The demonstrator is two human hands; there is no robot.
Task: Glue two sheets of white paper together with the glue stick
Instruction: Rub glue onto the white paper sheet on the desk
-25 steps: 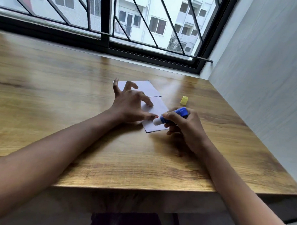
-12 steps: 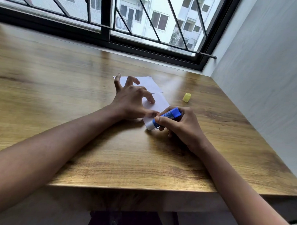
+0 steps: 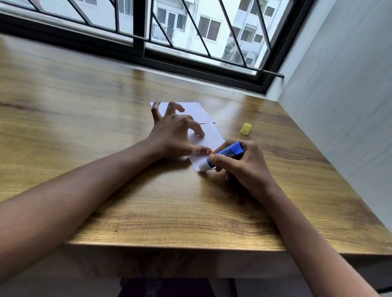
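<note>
Right hand (image 3: 245, 165) grips glue stick (image 3: 223, 156) at near sheet (image 3: 209, 140) corner; left hand (image 3: 175, 136), splayed, pins it — tip may overrun onto desk (image 3: 188, 214).

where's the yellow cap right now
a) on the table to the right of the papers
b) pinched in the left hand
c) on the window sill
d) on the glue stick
a: the yellow cap sits alone on the wooden table, to the right of the white sheets, while the right hand holds the uncapped blue glue stick with its tip down on the near sheet.
</note>
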